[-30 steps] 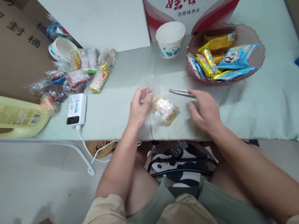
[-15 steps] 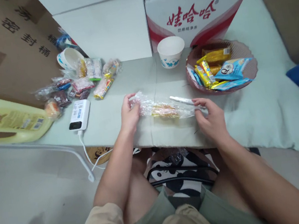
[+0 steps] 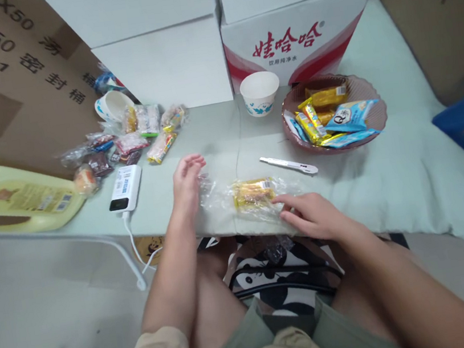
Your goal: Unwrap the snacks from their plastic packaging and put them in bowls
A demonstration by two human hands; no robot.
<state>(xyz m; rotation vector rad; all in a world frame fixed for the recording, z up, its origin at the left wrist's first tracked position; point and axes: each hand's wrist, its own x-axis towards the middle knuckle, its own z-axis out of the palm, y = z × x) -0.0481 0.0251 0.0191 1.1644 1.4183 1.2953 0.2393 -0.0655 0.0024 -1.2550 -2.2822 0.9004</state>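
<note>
A yellow snack pack (image 3: 254,191) lies near the front edge of the cloth-covered table (image 3: 209,137), surrounded by clear plastic film (image 3: 215,193) that extends loosely to either side. The left hand (image 3: 186,186) is at the film's left end, its fingers close together; whether they pinch the film cannot be told. The right hand (image 3: 313,214) has its thumb and index finger apart, the index fingertip at the pack's lower right corner. Judged from this arrangement, the film is laid out lengthwise but not drawn snugly about the pack; whether it encloses the pack or only lies beneath it is unclear. A utility knife (image 3: 289,165) rests unheld just beyond. Farther back stand a glass bowl (image 3: 373,105) of packaged snacks and a paper cup (image 3: 260,98); wrapped sweets (image 3: 161,147) lie to the left.
</note>
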